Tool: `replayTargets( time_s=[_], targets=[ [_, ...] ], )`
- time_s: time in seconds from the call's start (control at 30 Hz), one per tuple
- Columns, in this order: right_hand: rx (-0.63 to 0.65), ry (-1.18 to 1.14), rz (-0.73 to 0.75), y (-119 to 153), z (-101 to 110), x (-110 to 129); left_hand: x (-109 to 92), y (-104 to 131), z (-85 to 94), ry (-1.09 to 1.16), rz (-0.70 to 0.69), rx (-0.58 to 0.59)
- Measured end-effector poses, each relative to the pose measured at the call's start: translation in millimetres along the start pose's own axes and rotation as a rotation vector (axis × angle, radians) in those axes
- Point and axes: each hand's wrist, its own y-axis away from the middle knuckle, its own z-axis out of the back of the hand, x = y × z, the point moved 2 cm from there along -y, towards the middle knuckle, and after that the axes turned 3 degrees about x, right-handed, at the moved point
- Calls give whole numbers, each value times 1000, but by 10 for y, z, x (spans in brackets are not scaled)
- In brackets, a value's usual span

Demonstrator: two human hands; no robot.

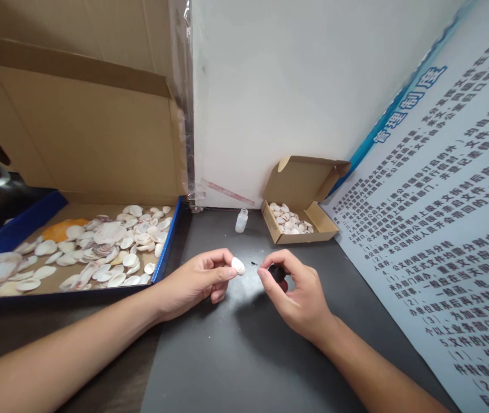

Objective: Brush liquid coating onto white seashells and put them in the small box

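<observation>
A small white shell (238, 266) with a few dark dots on it is pinched between the thumb and fingers of my left hand (204, 279). To its right, my right hand (298, 287) curls around a small black object (277, 273), with thumb and index fingertip close together. What sits between those fingertips is too small to make out. A tiny black piece (253, 263) lies on the dark mat (210, 355) between the hands. Behind them stands a small translucent white bottle (241, 220) with no cap on it.
At the left, a large open box with a blue rim (169, 241) holds many shells (109, 232). A small open cardboard box (276, 229) with shells stands at the back right. A printed poster (442, 201) leans along the right side; a white panel (261, 97) stands behind.
</observation>
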Motion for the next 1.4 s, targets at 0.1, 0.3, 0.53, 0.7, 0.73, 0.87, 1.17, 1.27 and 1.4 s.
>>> replayTargets(
  time_s=[0.1, 0.3, 0.53, 0.7, 0.73, 0.87, 1.17, 1.27, 1.4],
  targets=[
    [11, -17, 6, 5, 17, 10, 7, -1, 0, 3, 0, -5],
    [52, -45, 35, 16, 35, 25, 14, -4, 6, 19, -4, 1],
    [11, -10, 8, 0, 26, 21, 0, -2, 0, 11, -6, 1],
    [51, -39, 41, 15, 44, 39, 13, -6, 15, 25, -8, 5],
    [54, -42, 43, 16, 41, 40, 14, -7, 16, 26, -6, 5],
    [32, -36, 33, 11, 20, 36, 11, -5, 9, 25, -6, 6],
    [46, -58, 67, 10, 41, 51, 9, 4, 8, 22, -5, 8],
    [40, -55, 58, 12, 32, 47, 10, 2, 11, 28, -6, 15],
    [11, -35, 47, 13, 29, 37, 5, 1, 7, 28, -9, 7]
  ],
)
